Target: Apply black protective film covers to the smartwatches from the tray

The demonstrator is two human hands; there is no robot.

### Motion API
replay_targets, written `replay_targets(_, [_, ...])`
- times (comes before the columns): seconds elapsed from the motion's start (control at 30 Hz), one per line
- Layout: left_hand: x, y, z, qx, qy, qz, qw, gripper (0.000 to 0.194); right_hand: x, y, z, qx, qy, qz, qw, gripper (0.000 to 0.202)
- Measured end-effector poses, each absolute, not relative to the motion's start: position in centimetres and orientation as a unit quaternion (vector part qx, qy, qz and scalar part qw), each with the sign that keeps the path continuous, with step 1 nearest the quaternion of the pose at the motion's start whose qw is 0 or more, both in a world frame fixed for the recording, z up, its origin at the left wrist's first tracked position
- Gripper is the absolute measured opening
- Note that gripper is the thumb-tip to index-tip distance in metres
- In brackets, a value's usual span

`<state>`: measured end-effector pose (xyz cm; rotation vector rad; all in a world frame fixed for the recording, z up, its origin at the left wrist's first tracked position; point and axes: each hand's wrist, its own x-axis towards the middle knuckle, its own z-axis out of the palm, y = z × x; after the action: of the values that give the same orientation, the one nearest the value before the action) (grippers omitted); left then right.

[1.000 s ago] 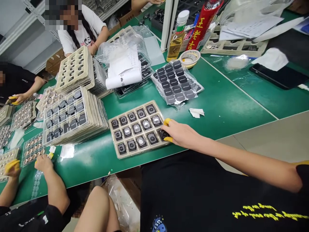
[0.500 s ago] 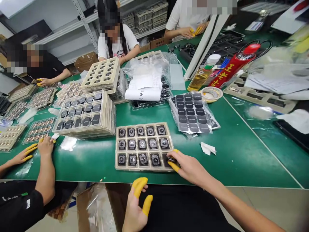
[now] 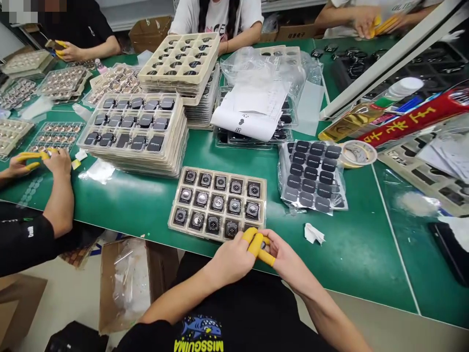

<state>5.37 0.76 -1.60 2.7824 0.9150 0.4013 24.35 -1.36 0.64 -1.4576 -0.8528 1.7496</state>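
A beige tray (image 3: 223, 173) in front of me holds smartwatch bodies in rows, their backs with round sensors facing up. At the tray's near right corner, my left hand (image 3: 234, 256) and my right hand (image 3: 287, 259) come together around a small smartwatch body (image 3: 264, 244). Yellow finger cots cover several of my fingertips. Both hands are closed on the watch, which my fingers mostly hide. The tray's near right compartment lies partly behind my left fingers.
Stacked clear trays of black square parts (image 3: 128, 139) stand left of my tray. To its right are bagged black labels (image 3: 309, 178), a tape roll (image 3: 361, 154) and a crumpled tissue (image 3: 314, 233). A co-worker's hands (image 3: 44, 161) work at the left.
My left hand has come up from below the table edge to meet my right hand at the watch. The right hand has drawn the watch slightly toward me. The camera view has shifted.
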Motion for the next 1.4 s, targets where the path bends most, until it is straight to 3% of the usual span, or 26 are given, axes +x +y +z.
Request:
replay_targets(0.23, [3.6,1.6,-1.4,0.816,0.432,0.304,0.235,0.035,23.2,-0.7,1.9,-0.526,-0.362,0.7,0.32,0.069])
replay_targets(0.4, [3.4,2.2,0.1,0.64,0.534,0.385,0.397,0.027,20.8,0.5,0.8,-0.589,-0.47,0.541,0.373,0.053])
replay_targets(0.5, [3.0,1.9,0.0,0.572,0.565,0.378,0.458,0.026,19.6,1.0,-0.2,-0.596,-0.485,0.513,0.383,0.042])
replay_targets(0.87, [0.9,-0.4,-0.9,0.504,0.448,0.299,0.675,0.065,19.6,1.8,0.3,-0.571,-0.512,0.517,0.38,0.013])
replay_targets(1.1, [0.1,-0.2,-2.7,0.459,0.451,0.318,0.697,0.083,19.6,1.8,0.7,-0.548,-0.571,0.516,0.327,0.014])
replay_targets(1.3, [-0.4,-0.3,-3.7,0.444,0.507,0.353,0.649,0.075,19.1,2.2,0.6,-0.533,-0.584,0.511,0.338,0.003])
replay_targets(1.4, [-0.6,0.3,-4.3,0.437,0.525,0.36,0.635,0.076,19.2,2.6,0.5,-0.52,-0.59,0.503,0.359,0.012])
